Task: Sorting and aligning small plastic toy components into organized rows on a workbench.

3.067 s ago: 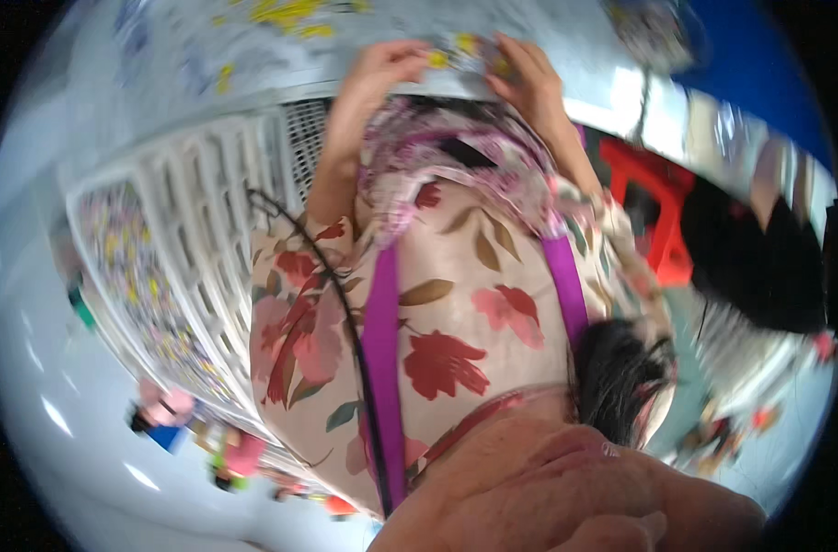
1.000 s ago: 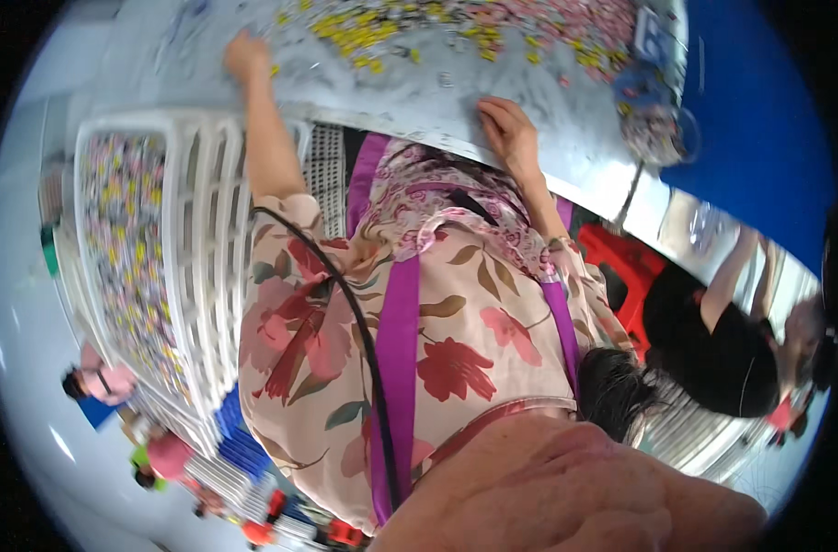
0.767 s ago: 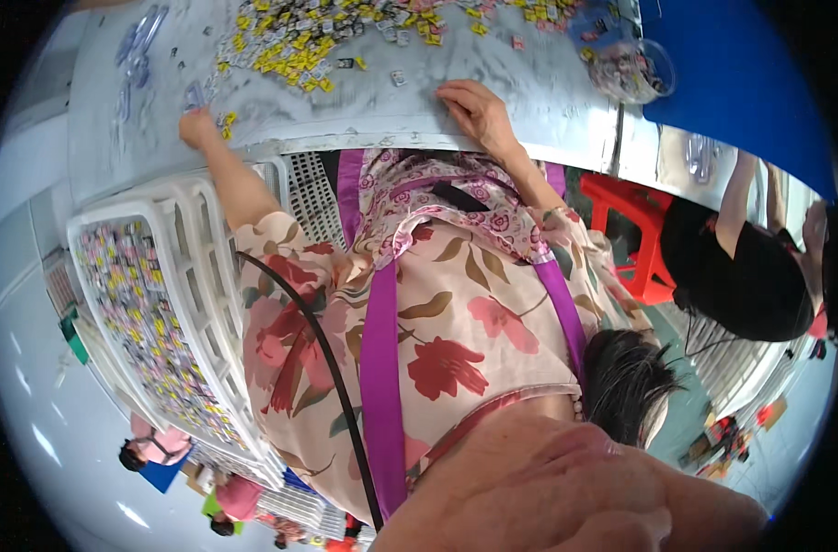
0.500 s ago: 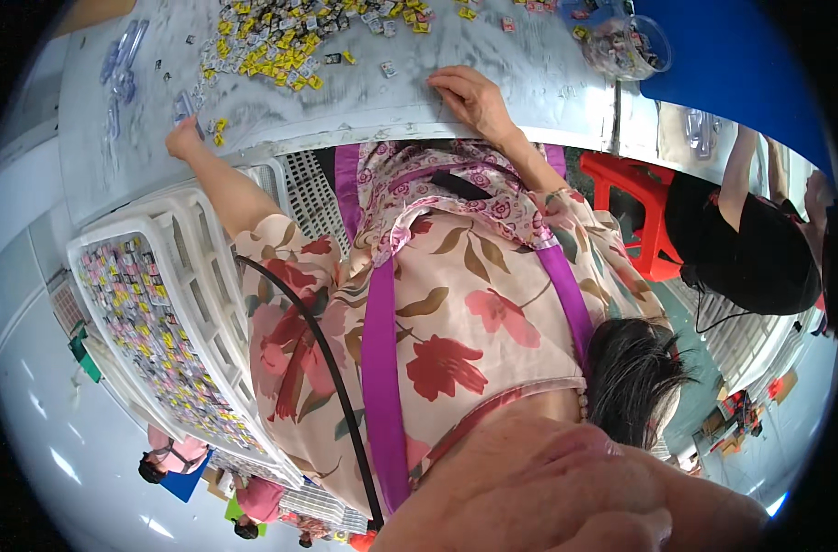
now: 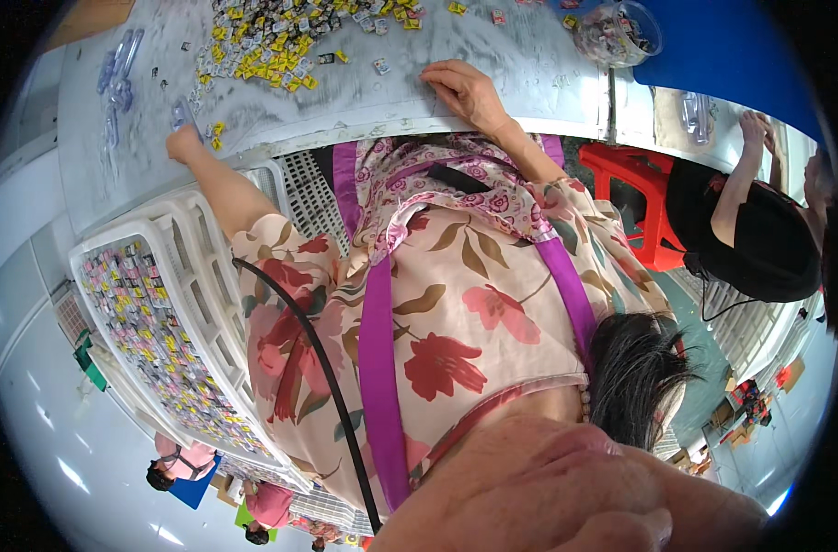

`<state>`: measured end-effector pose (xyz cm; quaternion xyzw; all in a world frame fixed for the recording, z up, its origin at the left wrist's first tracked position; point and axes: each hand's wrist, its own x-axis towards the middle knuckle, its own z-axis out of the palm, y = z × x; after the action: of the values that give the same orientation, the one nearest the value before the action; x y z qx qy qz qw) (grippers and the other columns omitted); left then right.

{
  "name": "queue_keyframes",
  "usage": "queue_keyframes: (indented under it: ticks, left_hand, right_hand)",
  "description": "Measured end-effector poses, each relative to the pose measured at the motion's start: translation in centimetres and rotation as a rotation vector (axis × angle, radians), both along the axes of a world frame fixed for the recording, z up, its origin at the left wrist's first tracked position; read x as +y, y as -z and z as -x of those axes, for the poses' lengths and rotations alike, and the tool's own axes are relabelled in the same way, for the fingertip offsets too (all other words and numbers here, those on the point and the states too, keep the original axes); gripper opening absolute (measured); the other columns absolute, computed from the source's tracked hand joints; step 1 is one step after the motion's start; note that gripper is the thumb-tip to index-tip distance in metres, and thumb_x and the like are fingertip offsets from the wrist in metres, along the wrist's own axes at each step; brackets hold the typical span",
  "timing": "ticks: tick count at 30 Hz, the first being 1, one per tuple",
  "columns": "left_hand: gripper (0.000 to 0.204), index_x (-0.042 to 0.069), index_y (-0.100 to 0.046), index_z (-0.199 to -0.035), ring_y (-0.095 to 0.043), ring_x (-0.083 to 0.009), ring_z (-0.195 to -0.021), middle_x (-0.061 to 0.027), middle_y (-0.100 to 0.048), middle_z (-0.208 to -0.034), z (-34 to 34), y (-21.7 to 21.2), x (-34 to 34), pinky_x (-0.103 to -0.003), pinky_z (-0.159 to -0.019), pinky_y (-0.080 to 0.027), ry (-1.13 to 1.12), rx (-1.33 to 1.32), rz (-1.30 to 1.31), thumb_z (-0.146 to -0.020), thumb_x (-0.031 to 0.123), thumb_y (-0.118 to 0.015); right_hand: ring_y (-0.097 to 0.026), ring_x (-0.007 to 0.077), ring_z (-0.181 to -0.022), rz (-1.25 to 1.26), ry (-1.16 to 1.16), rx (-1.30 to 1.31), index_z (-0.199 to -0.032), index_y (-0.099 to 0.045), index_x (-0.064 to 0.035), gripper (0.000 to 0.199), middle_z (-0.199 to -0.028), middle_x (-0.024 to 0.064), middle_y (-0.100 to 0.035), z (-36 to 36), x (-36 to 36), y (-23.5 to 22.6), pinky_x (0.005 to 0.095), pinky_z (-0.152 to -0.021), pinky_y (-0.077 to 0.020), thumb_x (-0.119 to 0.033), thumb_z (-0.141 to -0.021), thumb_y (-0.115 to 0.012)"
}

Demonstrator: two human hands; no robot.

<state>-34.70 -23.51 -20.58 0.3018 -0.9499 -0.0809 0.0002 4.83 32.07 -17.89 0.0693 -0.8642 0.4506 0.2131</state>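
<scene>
At the table's left edge my left hand [image 5: 184, 144] is closed on a small clear plastic piece [image 5: 181, 114], whose exact kind I cannot make out. Beside it lie a few small yellow pieces [image 5: 218, 136]. My right hand [image 5: 467, 93] rests over the table's near edge, fingers bent together; whatever they hold, if anything, is hidden. A large spread of small yellow, white and black pieces [image 5: 276, 57] covers the table beyond my hands. One pale loose piece [image 5: 381, 66] lies left of my right hand.
Clear plastic pieces [image 5: 120, 78] lie at far left. A round clear tub [image 5: 619, 35] of small pieces stands at the right. White trays [image 5: 175, 262] full of pieces are stacked at my left. A red stool [image 5: 642, 198] and a co-worker in black [image 5: 759, 230] are to my right.
The whole view has shifted slightly. Both my hands keep nearly the same place and pose. The co-worker's arm at the right has moved, and the hands there now show.
</scene>
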Motion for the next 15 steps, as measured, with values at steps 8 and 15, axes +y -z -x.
queue_keyframes:
  ticks: [8,15]
  left_hand:
    - [0.026,0.002,-0.076,-0.097,-0.074,-0.039,-0.097,-0.0198,-0.076,-0.101,-6.6,-6.0,12.1,-0.048,-0.08,-0.06,0.115,0.21,0.214,-0.081,0.022,-0.073]
    - [0.019,0.006,-0.074,-0.102,-0.07,-0.0329,-0.081,-0.013,-0.074,-0.091,-19.5,-11.7,25.5,-0.042,-0.076,-0.057,0.927,0.83,-0.037,-0.085,0.009,-0.067]
  right_hand:
    - [-0.068,0.032,-0.101,-0.009,0.032,-0.025,-0.112,-0.074,-0.0076,0.027,-0.117,0.0094,-0.069,-0.2,0.3,0.7,0.0386,-0.086,-0.0566,-0.001,-0.087,-0.07]
    - [-0.068,0.0307,-0.1,0.361,0.12,-0.153,-0.113,-0.075,-0.0077,0.025,-0.114,0.0096,-0.071,-0.1,1.1,0.1,0.0372,-0.082,-0.0566,-0.002,-0.089,-0.07]
